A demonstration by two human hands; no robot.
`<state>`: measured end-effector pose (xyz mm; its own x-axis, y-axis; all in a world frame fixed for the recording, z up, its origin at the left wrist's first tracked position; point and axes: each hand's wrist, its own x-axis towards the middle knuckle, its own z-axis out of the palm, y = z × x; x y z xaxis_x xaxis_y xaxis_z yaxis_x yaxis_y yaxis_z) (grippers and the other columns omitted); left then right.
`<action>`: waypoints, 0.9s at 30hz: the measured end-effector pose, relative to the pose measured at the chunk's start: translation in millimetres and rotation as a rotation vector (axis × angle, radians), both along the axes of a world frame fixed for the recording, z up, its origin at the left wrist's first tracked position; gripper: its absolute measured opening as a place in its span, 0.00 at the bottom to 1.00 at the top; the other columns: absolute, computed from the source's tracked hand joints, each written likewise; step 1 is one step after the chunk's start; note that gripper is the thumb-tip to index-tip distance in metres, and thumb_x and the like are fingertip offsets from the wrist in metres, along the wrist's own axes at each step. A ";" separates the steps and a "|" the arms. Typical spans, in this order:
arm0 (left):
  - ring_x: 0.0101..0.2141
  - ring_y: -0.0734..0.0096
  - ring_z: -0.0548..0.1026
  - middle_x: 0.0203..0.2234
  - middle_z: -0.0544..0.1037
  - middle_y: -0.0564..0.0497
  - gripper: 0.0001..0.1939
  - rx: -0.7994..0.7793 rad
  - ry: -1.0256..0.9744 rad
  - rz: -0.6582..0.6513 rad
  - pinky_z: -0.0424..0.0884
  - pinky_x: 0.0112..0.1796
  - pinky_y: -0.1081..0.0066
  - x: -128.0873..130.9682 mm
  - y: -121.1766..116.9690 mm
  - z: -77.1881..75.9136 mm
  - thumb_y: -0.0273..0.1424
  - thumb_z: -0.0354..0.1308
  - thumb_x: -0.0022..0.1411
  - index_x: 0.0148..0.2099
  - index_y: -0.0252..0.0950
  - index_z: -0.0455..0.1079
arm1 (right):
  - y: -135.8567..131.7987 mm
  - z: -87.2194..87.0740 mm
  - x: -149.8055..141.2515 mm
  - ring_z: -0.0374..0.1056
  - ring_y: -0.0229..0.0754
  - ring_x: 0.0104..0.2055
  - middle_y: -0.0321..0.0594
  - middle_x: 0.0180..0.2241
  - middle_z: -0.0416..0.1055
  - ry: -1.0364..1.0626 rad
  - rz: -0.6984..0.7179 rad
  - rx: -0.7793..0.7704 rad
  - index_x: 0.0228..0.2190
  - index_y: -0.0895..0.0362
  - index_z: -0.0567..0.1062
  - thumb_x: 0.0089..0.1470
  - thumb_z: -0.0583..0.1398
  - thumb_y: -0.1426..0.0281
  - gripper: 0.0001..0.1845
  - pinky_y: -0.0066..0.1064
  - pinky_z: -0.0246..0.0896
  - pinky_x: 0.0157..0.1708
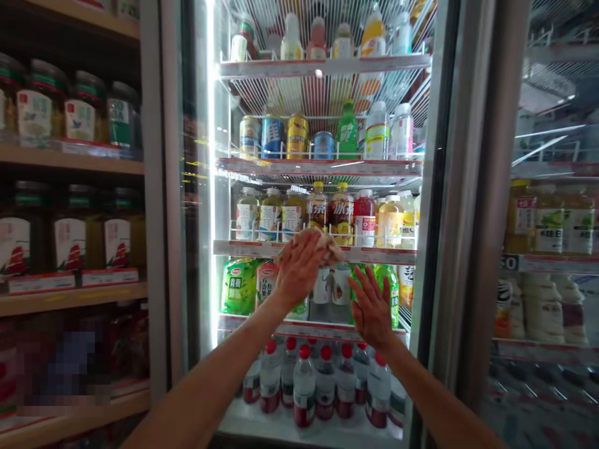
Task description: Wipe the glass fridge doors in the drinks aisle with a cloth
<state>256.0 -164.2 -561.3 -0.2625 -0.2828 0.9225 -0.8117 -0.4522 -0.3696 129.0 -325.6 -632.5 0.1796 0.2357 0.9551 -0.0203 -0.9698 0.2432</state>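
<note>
The left hand (299, 267) is pressing a crumpled cloth (334, 249) to the glass door (313, 177) under extended fingers, at a shelf edge (374, 256). The right hand (374, 308) is spreading released fingers before green bottles (394, 288).

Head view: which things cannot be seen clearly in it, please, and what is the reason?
Head view, cloth: partly covered by the left hand, so the grip is unclear.
Head view, green bottle: partly hidden by the right hand.
Head view, left forearm: cut off by the bottom edge.
Head view, top-shelf bottles: label print too small and blurred.
</note>
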 end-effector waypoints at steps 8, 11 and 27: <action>0.62 0.62 0.49 0.61 0.55 0.43 0.26 -0.410 0.167 -0.061 0.50 0.60 0.55 31.0 34.1 21.0 0.24 0.46 0.59 0.60 0.34 0.53 | -9.0 -4.1 -2.1 0.42 0.49 0.65 0.45 0.60 0.54 0.035 0.037 -0.030 0.59 0.55 0.53 0.56 0.48 0.71 0.28 0.54 0.34 0.61; 0.58 0.62 0.59 0.56 0.62 0.42 0.26 -0.434 0.288 -0.142 0.60 0.56 0.58 22.7 24.3 21.8 0.24 0.47 0.57 0.59 0.34 0.54 | 3.0 0.4 -2.6 0.43 0.49 0.64 0.45 0.60 0.53 -0.025 0.092 0.029 0.59 0.55 0.53 0.56 0.47 0.72 0.29 0.54 0.35 0.61; 0.62 0.57 0.49 0.62 0.49 0.39 0.37 -0.177 0.232 -0.238 0.52 0.58 0.53 17.2 40.7 -25.4 0.38 0.53 0.58 0.64 0.36 0.41 | 94.3 87.7 69.5 0.53 0.50 0.60 0.44 0.56 0.60 -0.069 0.027 0.084 0.51 0.54 0.65 0.53 0.55 0.60 0.24 0.53 0.43 0.60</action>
